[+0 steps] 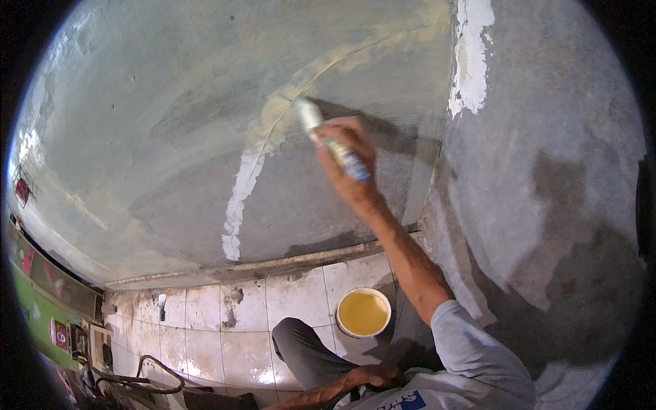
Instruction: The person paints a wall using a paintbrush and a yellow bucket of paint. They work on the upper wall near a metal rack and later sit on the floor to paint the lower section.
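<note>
My right hand (pixel 348 146) grips a paintbrush (pixel 309 115) by its handle, the blue end sticking out below the fingers. The brush tip meets the grey plastered wall (pixel 195 169) beside a long crack (pixel 335 64) with yellowish, damp-looking edges. Below that wet stretch, a white filler strip (pixel 241 205) runs down the wall. My left hand (pixel 382 376) rests low by my lap, its fingers turned away, so whether it holds anything is hidden. A round white tub (pixel 364 312) of yellow liquid stands on the tiled floor in front of my knee.
Another white patch (pixel 471 56) marks the adjoining wall (pixel 517 169) near the corner. A putty knife (pixel 162 307) lies on the white tiles (pixel 243 302). A dark curved tube (pixel 164 361), a wooden frame (pixel 100 341) and a labelled bucket (pixel 59 333) are at lower left.
</note>
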Demonstrator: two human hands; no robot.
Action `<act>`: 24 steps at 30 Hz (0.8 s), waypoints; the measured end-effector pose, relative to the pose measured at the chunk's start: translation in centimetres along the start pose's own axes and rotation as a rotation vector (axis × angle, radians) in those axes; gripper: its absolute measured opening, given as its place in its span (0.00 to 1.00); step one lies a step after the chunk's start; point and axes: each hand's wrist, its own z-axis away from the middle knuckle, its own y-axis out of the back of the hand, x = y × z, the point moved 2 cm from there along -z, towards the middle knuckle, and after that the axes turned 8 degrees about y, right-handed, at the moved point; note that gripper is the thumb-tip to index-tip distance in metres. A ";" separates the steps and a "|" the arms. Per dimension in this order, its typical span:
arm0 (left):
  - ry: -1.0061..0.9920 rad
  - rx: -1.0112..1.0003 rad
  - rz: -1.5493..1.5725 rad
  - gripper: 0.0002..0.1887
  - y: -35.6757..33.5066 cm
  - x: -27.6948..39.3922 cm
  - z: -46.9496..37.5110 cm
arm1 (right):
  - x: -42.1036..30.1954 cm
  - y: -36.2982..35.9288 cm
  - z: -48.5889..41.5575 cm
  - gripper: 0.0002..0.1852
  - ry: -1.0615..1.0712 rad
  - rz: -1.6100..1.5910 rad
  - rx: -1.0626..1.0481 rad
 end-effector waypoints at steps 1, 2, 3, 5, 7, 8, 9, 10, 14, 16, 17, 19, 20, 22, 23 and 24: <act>-0.011 -0.004 -0.004 0.16 0.0 -0.2 -0.2 | 1.4 1.6 0.3 0.13 0.012 0.104 0.050; -0.022 -0.003 -0.003 0.16 0.0 -0.4 -0.3 | 2.3 3.3 0.6 0.13 -0.008 0.155 0.104; -0.027 0.001 -0.001 0.16 -0.1 -0.6 -0.4 | 2.3 5.3 0.8 0.13 -0.037 0.316 0.105; -0.050 0.005 -0.005 0.16 -0.2 -1.0 -0.6 | 3.7 8.5 1.7 0.12 -0.067 0.385 0.194; -0.061 0.014 0.000 0.16 -0.2 -1.3 -0.5 | 2.4 9.5 1.7 0.11 -0.115 0.465 0.225; -0.068 0.020 0.005 0.16 -0.4 -1.4 -0.4 | 2.1 8.9 2.1 0.12 -0.122 0.454 0.228; -0.076 0.019 0.001 0.16 -0.4 -1.4 -0.4 | 1.9 8.5 2.3 0.12 -0.125 0.452 0.235; -0.082 0.022 -0.003 0.16 -0.4 -1.4 -0.5 | 1.8 7.5 2.6 0.13 -0.106 0.446 0.207; -0.117 0.022 -0.023 0.16 -0.5 -1.7 -1.1 | -0.1 0.3 3.3 0.15 -0.101 0.379 0.053; -0.131 0.021 -0.037 0.16 -0.7 -2.0 -1.5 | -0.7 -3.8 3.9 0.17 -0.078 0.411 -0.043; -0.138 0.025 -0.042 0.16 -0.7 -2.2 -1.7 | -1.6 -5.4 3.7 0.19 -0.088 0.317 -0.080; -0.156 0.031 -0.050 0.16 -1.0 -2.8 -2.3 | -2.9 -8.1 3.9 0.20 -0.102 0.188 -0.118; -0.166 0.032 -0.060 0.16 -1.1 -3.0 -2.7 | -3.0 -8.3 4.0 0.18 -0.117 0.100 -0.100; -0.169 0.055 -0.070 0.16 -1.4 -3.8 -3.1 | -3.3 -7.8 3.6 0.14 -0.187 -0.072 -0.062; -0.162 0.064 -0.072 0.16 -1.6 -4.2 -3.2 | -2.7 -6.5 3.4 0.12 -0.239 -0.148 -0.040; -0.153 0.109 -0.073 0.15 -2.2 -5.6 -3.8 | -1.9 -4.8 3.0 0.11 -0.117 -0.073 -0.020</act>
